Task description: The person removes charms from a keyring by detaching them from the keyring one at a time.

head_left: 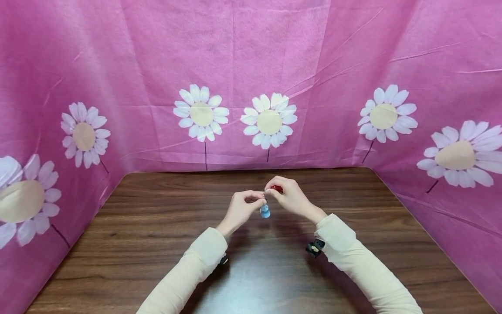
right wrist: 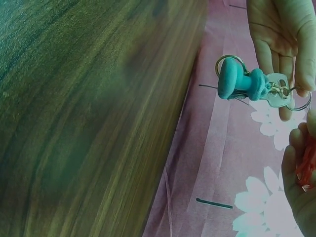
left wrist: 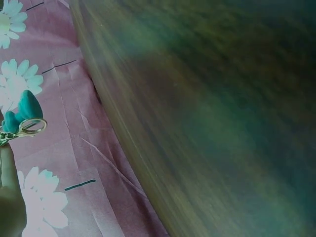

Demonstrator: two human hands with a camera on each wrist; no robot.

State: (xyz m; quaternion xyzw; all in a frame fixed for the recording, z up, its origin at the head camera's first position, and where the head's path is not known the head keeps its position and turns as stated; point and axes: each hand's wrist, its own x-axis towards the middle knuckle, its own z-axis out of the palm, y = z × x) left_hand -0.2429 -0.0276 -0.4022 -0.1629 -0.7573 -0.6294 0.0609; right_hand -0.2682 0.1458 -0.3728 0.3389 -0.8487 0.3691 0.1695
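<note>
Sleeves: my two cream sleeves [head_left: 204, 261] come in from the near edge of the table [head_left: 137, 244], with a small black clip [head_left: 315, 248] at my right wrist.
Hands: my left hand [head_left: 242, 208] and right hand [head_left: 289, 197] meet above the middle of the table, toward its far edge, fingertips almost touching.
Left hand: fingers curled, pinching the metal ring [right wrist: 299, 101] of the keychain.
Right hand: fingers curled round a small red piece [head_left: 277, 188] and nipping the same ring from the other side.
Keychain: the blue charm [head_left: 265, 212] hangs just below and between my two hands, off the table; the right wrist view shows a key [right wrist: 274, 92] and a second ring [right wrist: 228, 63] beside it.
Handling: I judge it light; the charm looks like soft rubber, while the rings and key are stiff, thin and likely slippery, so the grip belongs on the ring, fingertips only, letting the charm dangle.
Backdrop: pink cloth [head_left: 274, 52] with white daisies stands past the far edge.
</note>
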